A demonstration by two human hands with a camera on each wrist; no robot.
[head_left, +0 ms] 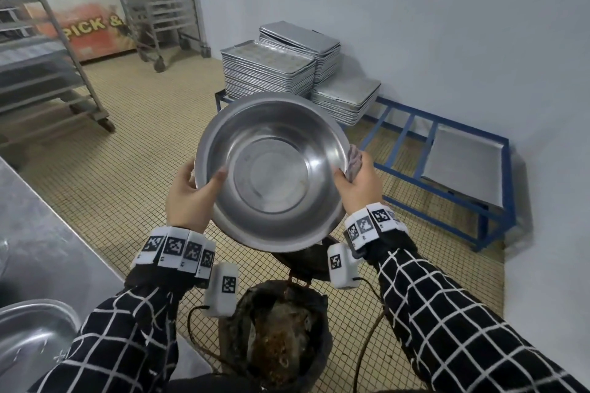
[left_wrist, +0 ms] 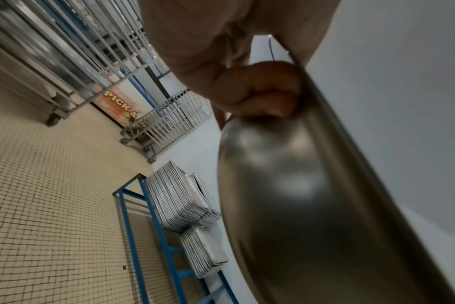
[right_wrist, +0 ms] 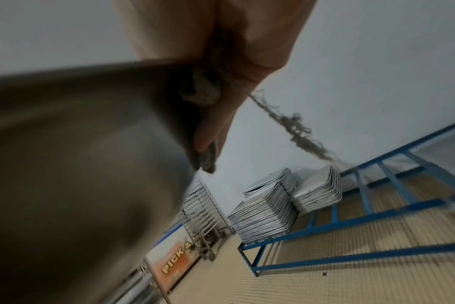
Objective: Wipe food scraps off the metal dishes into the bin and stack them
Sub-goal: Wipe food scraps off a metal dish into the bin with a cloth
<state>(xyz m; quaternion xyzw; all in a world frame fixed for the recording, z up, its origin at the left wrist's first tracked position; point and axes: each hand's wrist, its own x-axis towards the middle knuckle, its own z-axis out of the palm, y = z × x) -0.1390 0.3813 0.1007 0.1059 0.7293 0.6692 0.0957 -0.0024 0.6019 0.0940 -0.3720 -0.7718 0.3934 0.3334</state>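
A large round metal bowl (head_left: 271,169) is held up at chest height, tilted toward me, its inside looking clean. My left hand (head_left: 191,191) grips its left rim, thumb inside and fingers curled behind the wall (left_wrist: 262,90). My right hand (head_left: 354,179) holds the right rim together with a grey rag (head_left: 353,163), which is bunched between the fingers and the bowl's outside (right_wrist: 203,92). Below the bowl, a bin (head_left: 281,338) lined with a black bag holds brown food scraps. The bowl's blurred underside (right_wrist: 78,164) fills the right wrist view.
Stacks of flat metal trays (head_left: 271,70) sit on a low blue frame rack (head_left: 447,175) against the white wall. Wheeled tray trolleys (head_left: 159,3) stand at the back left. A steel counter (head_left: 41,233) with another metal dish (head_left: 28,338) lies at my left. The floor is tiled.
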